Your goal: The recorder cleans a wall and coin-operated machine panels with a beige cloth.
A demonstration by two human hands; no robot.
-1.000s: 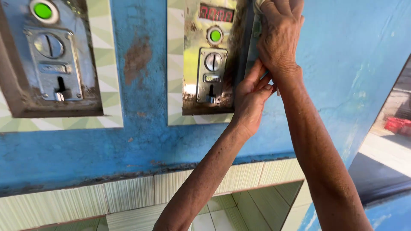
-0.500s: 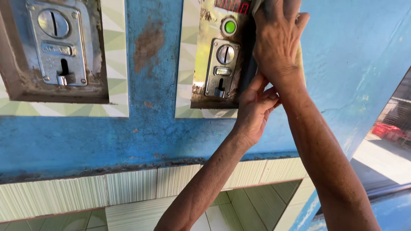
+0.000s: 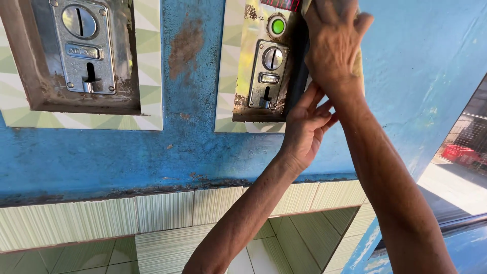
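Note:
A metal coin panel (image 3: 266, 76) with a coin slot, a green round button (image 3: 277, 26) and a red display is set in a tiled recess of a worn blue wall (image 3: 193, 147). My right hand (image 3: 332, 48) is closed over the panel's upper right edge and hides it. My left hand (image 3: 304, 127) reaches up from below. Its fingers are spread against the panel's dark lower right side, just under my right wrist. What lies behind my hands is hidden.
A second coin panel (image 3: 85, 48) sits in a recess at the upper left. Below the blue wall runs a ledge of pale green striped tiles (image 3: 162, 213). At the far right an opening shows a sunlit floor and a red crate (image 3: 459, 153).
Both panels have slid upward and leftward in view and look larger. My hands have stayed on the right panel's right edge, and the left hand's fingers have spread a little.

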